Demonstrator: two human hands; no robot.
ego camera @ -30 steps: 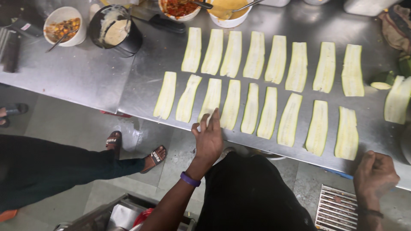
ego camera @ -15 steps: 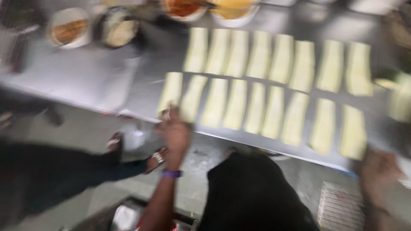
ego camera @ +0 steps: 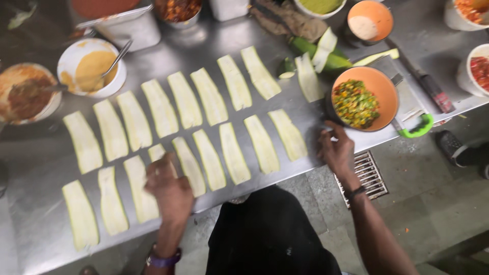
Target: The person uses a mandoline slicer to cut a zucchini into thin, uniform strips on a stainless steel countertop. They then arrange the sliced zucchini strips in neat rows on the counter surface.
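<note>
Left hand (ego camera: 170, 191) flat, fingers loosely spread, pressed on a pale courgette slice (ego camera: 159, 154) in the near row on the steel surface (ego camera: 35, 198); nothing gripped. Right hand (ego camera: 336, 150) half curled at the surface edge, just below the orange bowl of chopped vegetables (ego camera: 362, 99), touching its near side, holding nothing. Left of that bowl, two rows of long slices (ego camera: 232, 153). Just behind the bowl, a cut green courgette (ego camera: 318, 53). Farther left, a white bowl of yellow paste with a spoon (ego camera: 91, 69).
</note>
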